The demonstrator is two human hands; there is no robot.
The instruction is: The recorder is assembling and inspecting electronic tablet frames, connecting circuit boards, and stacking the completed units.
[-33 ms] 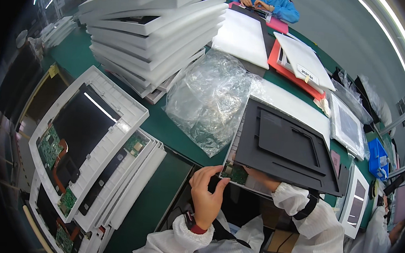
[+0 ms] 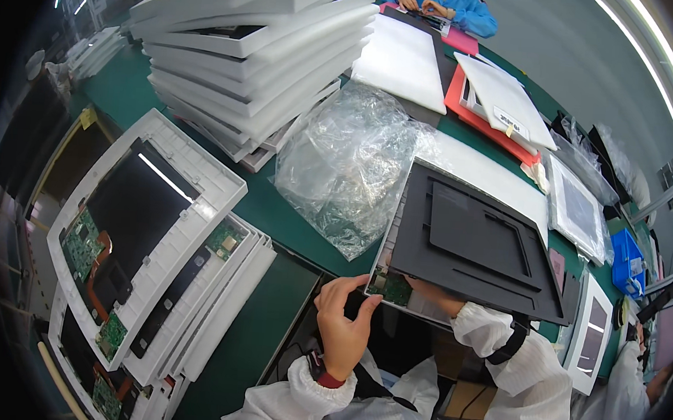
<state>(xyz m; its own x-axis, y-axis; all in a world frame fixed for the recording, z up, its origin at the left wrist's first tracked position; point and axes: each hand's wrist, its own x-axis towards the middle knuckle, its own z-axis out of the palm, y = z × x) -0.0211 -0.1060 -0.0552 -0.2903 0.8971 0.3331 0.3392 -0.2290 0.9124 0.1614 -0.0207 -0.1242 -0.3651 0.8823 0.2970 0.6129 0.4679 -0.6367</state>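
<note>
A black plastic back cover with a raised rectangular step lies tilted over a white display frame in front of me. A green circuit board shows at the frame's near left corner. My left hand grips that corner, fingertips on the left edge and thumb at the near edge. My right hand reaches in beneath the cover's near edge; its fingers are hidden there. A crumpled clear plastic bag lies just beyond, to the left.
On the left stand stacked white display frames with exposed boards. Behind them rises a tall leaning pile of white panels. Far off, a person in blue works at the green table. A blue bin stands right; another person's sleeve shows there.
</note>
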